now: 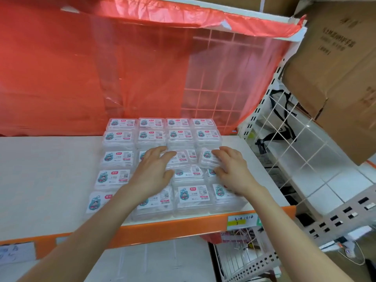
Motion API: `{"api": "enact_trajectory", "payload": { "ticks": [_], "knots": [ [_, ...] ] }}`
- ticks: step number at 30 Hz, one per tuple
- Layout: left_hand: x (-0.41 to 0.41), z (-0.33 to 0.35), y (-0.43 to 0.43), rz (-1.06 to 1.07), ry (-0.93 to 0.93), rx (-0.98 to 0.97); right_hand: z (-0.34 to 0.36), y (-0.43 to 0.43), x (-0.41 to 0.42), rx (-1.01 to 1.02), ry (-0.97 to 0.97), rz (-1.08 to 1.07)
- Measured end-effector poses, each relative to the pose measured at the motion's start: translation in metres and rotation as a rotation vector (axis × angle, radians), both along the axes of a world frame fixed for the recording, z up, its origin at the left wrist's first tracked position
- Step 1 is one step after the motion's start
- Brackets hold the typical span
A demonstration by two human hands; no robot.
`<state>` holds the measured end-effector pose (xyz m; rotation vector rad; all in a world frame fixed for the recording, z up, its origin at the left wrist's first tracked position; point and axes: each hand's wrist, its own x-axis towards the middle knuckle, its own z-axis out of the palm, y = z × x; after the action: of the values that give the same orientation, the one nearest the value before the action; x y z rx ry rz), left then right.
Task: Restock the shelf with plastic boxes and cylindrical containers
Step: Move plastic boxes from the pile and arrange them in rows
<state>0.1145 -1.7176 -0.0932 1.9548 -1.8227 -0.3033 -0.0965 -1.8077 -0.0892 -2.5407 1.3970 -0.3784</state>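
Twenty-odd plastic boxes [120, 176] gridded on shelf [50, 169]; left hand [153, 174] spread flat atop; right hand [234, 169] pinches tilted box [207, 158], needing level seating.

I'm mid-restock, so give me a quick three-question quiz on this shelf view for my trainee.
1. True or false: the left hand lies with its fingers stretched out over the plastic boxes.
2. What hangs behind the shelf? A) a blue curtain B) a red plastic sheet C) a mirror
3. Fill in: the right hand grips a box in the ____ column of the block.

Key: 1 true; 2 B; 3 rightmost.
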Motion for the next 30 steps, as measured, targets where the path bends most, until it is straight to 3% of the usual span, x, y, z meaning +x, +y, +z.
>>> {"api": "enact_trajectory", "payload": {
  "ticks": [7, 30],
  "knots": [
    [-0.007, -0.013, 0.002, 0.083, -0.026, -0.116, -0.007, 0.015, 0.008, -0.283, -0.112, 0.010],
    [-0.005, -0.016, 0.004, 0.081, -0.030, -0.155, -0.008, -0.016, 0.013, -0.157, -0.167, 0.049]
  ]
}}
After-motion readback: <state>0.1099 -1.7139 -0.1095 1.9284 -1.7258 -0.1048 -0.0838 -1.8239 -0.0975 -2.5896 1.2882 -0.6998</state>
